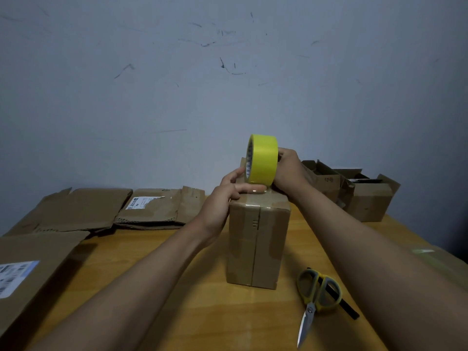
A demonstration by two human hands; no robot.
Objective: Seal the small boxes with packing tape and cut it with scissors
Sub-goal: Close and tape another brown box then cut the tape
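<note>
The small box (pixel 257 239) stands upright near the middle of the tabletop (pixel 177 287), its long axis vertical and its flap seam running down the face toward the camera. On its top rests the yellow tape roll (pixel 263 160), standing on edge. The right hand (pixel 291 168) grips the roll from the right side, fingers curled round it. The left hand (pixel 228 191) sits at the top left edge of the box, thumb and fingers laid along the tape where it meets the cardboard, pressing it down rather than pinching anything.

A shiny strip already lies across the top toward the near edge, so the roll would likely need pulling away over the far edge. The scissors (pixel 316 297) lie flat near the right front edge of the tabletop, blades pointing to the camera, closer to the right hand, which I judge would have to let go of the roll to cut
</note>
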